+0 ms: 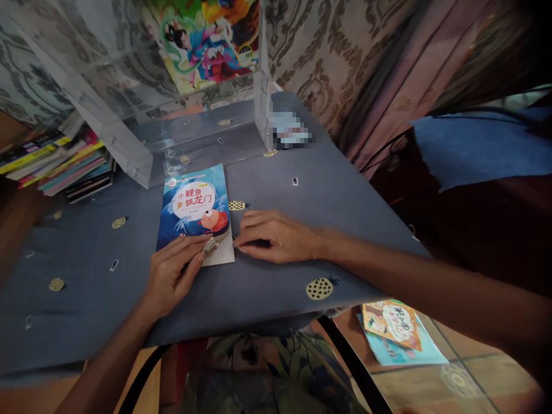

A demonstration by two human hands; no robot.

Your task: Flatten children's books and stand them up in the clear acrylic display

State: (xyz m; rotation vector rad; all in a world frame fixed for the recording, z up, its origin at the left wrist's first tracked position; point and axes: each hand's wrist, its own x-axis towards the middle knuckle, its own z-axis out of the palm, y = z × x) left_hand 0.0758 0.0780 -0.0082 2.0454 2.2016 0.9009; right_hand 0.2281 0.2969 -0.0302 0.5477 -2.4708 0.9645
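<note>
A blue children's picture book (194, 198) with a cartoon fish and Chinese characters on its cover lies on the cloth-covered table. My left hand (175, 273) rests on its lower part, the thumb and fingers pinching the cover's lower right corner, which is curled up from the white page beneath. Just to the right of the book is my right hand (276, 237), fingers bent and drawn together, with the fingertips at the book's right edge. Whatever may be between those fingertips is too small to make out.
A clear acrylic rack (142, 167) stands behind the book, holding a colourful picture book (211, 46). Stacked books (73, 158) lie at the left. Other books (399, 333) are on the floor at the lower right. Blue cloth (487, 146) hangs beyond the table's right edge.
</note>
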